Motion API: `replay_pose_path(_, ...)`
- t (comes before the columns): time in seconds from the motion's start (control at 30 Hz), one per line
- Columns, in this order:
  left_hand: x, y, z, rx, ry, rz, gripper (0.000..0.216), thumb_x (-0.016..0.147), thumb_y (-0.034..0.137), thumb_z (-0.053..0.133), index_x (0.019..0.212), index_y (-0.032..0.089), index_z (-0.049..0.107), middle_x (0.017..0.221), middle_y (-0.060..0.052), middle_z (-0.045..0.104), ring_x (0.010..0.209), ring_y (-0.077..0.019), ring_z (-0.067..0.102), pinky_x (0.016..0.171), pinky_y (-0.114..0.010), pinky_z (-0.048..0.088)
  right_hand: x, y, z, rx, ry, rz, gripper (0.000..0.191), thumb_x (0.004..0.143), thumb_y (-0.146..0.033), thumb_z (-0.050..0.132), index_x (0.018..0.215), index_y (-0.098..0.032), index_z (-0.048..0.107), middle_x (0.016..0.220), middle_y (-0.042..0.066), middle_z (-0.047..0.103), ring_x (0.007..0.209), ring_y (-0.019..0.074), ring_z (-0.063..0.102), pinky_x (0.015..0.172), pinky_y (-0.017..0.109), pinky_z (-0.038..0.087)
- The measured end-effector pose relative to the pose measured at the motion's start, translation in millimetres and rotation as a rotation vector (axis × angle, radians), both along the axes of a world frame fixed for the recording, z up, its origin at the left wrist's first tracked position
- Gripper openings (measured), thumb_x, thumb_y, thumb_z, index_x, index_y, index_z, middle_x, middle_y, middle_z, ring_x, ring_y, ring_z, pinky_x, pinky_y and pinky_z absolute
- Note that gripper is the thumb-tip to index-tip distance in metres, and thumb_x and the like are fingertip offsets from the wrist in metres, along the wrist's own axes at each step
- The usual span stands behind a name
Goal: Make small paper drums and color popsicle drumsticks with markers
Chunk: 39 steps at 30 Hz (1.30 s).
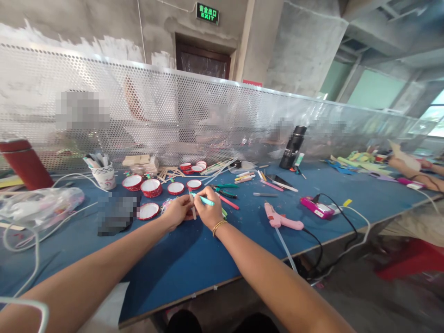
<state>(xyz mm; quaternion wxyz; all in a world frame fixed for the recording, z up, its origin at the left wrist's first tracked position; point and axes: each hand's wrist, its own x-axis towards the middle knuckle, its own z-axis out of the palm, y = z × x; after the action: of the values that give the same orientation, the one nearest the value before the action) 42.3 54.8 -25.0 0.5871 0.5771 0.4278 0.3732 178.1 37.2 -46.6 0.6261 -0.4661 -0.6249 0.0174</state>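
Both my hands meet over the blue table near its middle. My right hand, with a gold bracelet at the wrist, is closed around a teal pen whose tip points left. My left hand is closed on a small item pressed to the table; a thin wooden stick lies between the two hands. Which piece the left fingers hold is hidden. A red-rimmed white round lid lies just left of my left hand.
Several more red-rimmed round lids sit behind my hands, with a cup of tools, pliers and coloured sticks. A pink glue gun with cable lies right. A black bottle stands by the perforated screen. Another person's arm rests far right.
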Motion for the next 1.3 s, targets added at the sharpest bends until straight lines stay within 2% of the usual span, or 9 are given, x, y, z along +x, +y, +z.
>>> replay_pose_path(0.17,0.9,-0.8,1.6,-0.007,-0.027,-0.003,0.037,0.067,0.036,0.089,0.092,0.019,0.068,0.08,-0.002,0.075,0.068,-0.0186,0.074,0.059,-0.025,0.056,2.1,1.5,-0.2,-0.012,0.045,-0.024,0.01,0.083,-0.026,0.055,0.074,-0.024,0.05,0.071,0.0,0.062,0.069,0.0185,0.059,0.069,0.03,0.045)
replay_pose_path(0.37,1.1,-2.6,2.8,-0.005,-0.032,0.012,0.035,0.066,0.035,0.088,0.078,0.018,0.061,0.066,0.003,0.068,0.055,-0.0124,0.067,0.057,-0.024,0.056,-0.6,-2.5,1.7,0.007,0.027,0.028,0.01,0.084,-0.027,0.057,0.075,-0.024,0.052,0.071,0.0,0.062,0.07,0.0184,0.059,0.071,0.031,0.045)
replay_pose_path(0.53,1.0,-1.8,1.9,-0.001,-0.021,0.013,0.037,0.063,0.034,0.089,0.075,0.018,0.058,0.063,0.004,0.064,0.056,-0.0123,0.065,0.056,-0.024,0.055,-1.9,-3.2,1.3,0.003,0.008,0.045,0.011,0.085,-0.028,0.056,0.076,-0.024,0.052,0.072,0.0,0.062,0.071,0.0185,0.059,0.071,0.03,0.045)
replay_pose_path(0.7,1.1,-1.9,2.1,-0.007,-0.038,0.014,0.039,0.062,0.035,0.09,0.076,0.018,0.058,0.064,0.004,0.065,0.056,-0.0127,0.066,0.056,-0.024,0.055,-1.6,-2.5,1.7,0.001,0.002,0.038,0.01,0.085,-0.027,0.057,0.076,-0.024,0.052,0.072,0.0,0.062,0.071,0.0182,0.059,0.073,0.031,0.046)
replay_pose_path(0.83,1.5,-2.1,3.3,-0.028,-0.046,0.012,0.037,0.065,0.036,0.09,0.085,0.018,0.065,0.072,0.001,0.072,0.057,-0.0128,0.068,0.057,-0.024,0.056,1.0,-0.3,1.4,-0.003,0.023,-0.005,0.011,0.082,-0.024,0.056,0.074,-0.024,0.05,0.07,-0.001,0.061,0.068,0.0182,0.058,0.072,0.031,0.045)
replay_pose_path(1.0,0.4,-0.7,2.4,-0.032,-0.038,-0.003,0.041,0.065,0.038,0.09,0.095,0.018,0.069,0.081,-0.003,0.076,0.066,-0.0178,0.074,0.06,-0.026,0.057,2.9,0.6,1.1,-0.022,0.054,-0.015,0.011,0.084,-0.026,0.056,0.074,-0.024,0.05,0.071,-0.001,0.062,0.069,0.0182,0.059,0.069,0.03,0.047)
replay_pose_path(1.3,-0.6,-1.7,2.3,-0.005,-0.007,0.004,0.037,0.067,0.038,0.088,0.088,0.016,0.066,0.075,-0.001,0.073,0.065,-0.017,0.072,0.059,-0.026,0.057,-2.0,-4.2,2.4,-0.005,-0.002,0.036,0.01,0.085,-0.026,0.057,0.075,-0.024,0.053,0.071,0.0,0.063,0.071,0.0182,0.06,0.071,0.03,0.046)
